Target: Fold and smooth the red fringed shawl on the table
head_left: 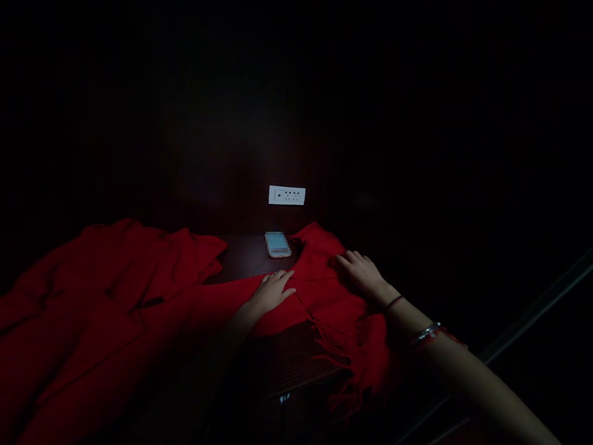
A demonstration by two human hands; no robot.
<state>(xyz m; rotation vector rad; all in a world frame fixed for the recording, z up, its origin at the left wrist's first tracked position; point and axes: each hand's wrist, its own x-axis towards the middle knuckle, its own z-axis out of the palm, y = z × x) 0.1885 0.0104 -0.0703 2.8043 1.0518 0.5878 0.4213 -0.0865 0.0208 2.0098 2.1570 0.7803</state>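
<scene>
A red fringed scarf lies spread over a dark wooden table, its fringe hanging near the front right. My left hand rests flat on the scarf near its middle, fingers stretched out, a ring on one finger. My right hand lies palm down on the scarf's right part, fingers extended to the left. Bracelets circle my right wrist. Neither hand holds anything.
A lit phone lies on the table just behind the scarf, between my hands. A white wall socket sits on the dark back wall above it. The surroundings are very dark.
</scene>
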